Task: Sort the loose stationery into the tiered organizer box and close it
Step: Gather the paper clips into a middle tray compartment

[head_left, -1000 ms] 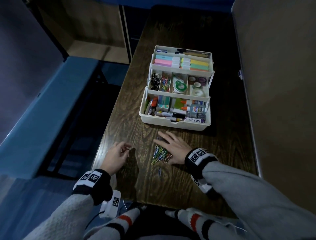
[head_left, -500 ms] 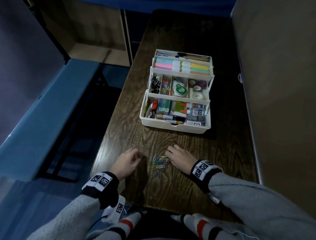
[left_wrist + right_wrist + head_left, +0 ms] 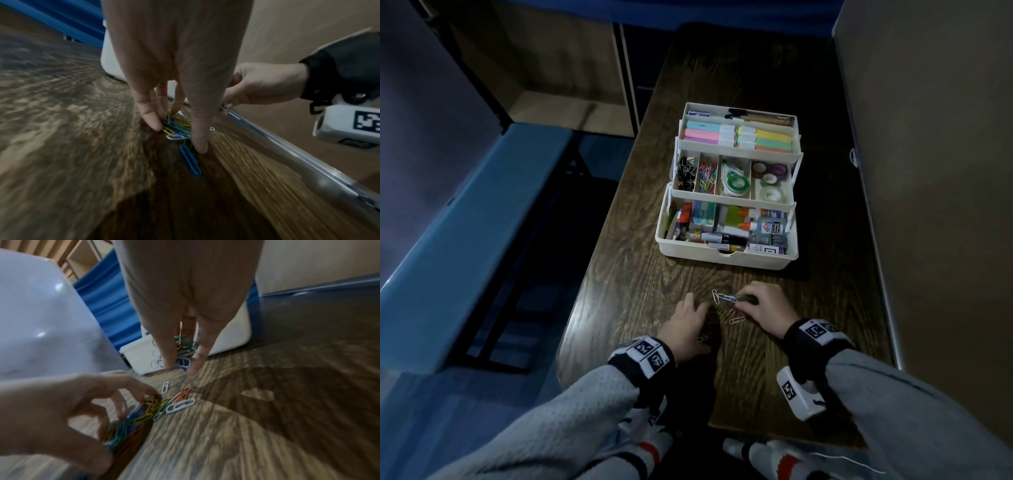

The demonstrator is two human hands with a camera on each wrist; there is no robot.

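The right hand (image 3: 762, 310) pinches a small bunch of paper clips (image 3: 732, 298) lifted just off the counter (image 3: 619, 274), in front of the organizer box (image 3: 726, 253). The left hand (image 3: 686, 325), nearer the person than the box, curls its fingertips (image 3: 151, 120) around the remaining clips (image 3: 144, 412), raking them together. Clips are light, stiff and slippery, and tangle readily, so they are probably best gathered as a bunch. The box stands open with its tiers stepped back; its clip compartment (image 3: 707, 178) already holds some. The counter's near edge lies close behind the left hand, so strays could slide off.

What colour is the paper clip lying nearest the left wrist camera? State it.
Blue; the paper clip shows best in the left wrist view.
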